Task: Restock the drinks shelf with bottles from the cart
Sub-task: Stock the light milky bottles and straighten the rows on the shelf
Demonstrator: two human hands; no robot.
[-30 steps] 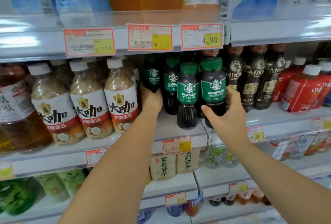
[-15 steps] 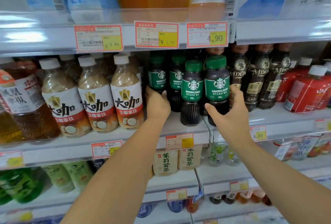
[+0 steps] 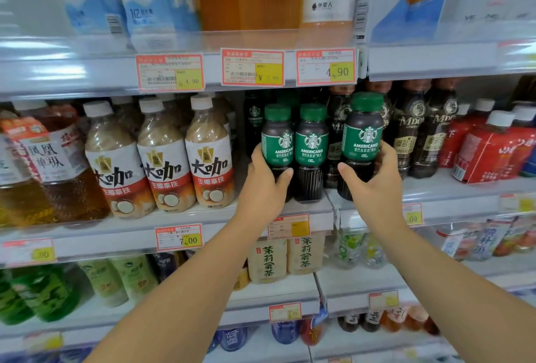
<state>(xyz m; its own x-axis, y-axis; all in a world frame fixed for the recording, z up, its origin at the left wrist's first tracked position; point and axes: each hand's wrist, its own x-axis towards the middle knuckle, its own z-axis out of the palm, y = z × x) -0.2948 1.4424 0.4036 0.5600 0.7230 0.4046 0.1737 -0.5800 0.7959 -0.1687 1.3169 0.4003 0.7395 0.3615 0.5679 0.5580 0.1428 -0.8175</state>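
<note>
Between both hands' fingers, the middle Americano bottle stands on the shelf; left hand fingers curl round the left Americano bottle, right hand fingers clamp the right Americano bottle.

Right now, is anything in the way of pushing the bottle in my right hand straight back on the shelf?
Yes. A dark brown-capped bottle stands close behind the green-capped bottle that the right hand grips, so straight back looks blocked.
</note>
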